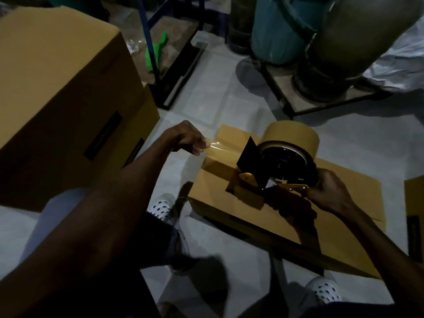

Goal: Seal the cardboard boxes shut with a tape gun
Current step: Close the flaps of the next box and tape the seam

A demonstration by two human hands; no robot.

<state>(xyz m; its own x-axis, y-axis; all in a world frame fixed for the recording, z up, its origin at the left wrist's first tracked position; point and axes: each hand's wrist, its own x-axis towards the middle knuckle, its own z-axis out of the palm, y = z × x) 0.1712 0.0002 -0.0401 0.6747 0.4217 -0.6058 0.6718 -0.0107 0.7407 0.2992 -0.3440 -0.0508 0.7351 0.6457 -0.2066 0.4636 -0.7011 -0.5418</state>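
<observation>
Dim storeroom, seen from above, with two arms reaching forward over a tiled floor (229, 92).

Right hand (330, 191) curled round the handle of a tape gun (284, 166), roll of brown tape (291, 133) uppermost, so as to steady the tool while the strip is freed. Left hand (190, 137) apart from the right, pinching the loose end of the tape (220, 149) between fingertips (202, 146) and drawing it out sideways, probably to get enough length to stick down before the run begins. Strip stretched taut between the two hands, shiny and half see-through.

Directly beneath the gun, a low cardboard box (344, 187) lying on the floor, flaps folded down with a gap visible near the middle; not possible to say whether any tape is already on its seam. Held over that box, presumably because it is the one to be sealed now.

At the left, a tall cardboard box (57, 88) standing close by, top closed as far as can be seen. Edge of another box (415, 203) at the far right. White spotted shoes (160, 206) either side of the low box. Behind, large drums (286, 26) and a blue metal frame (149, 42).
</observation>
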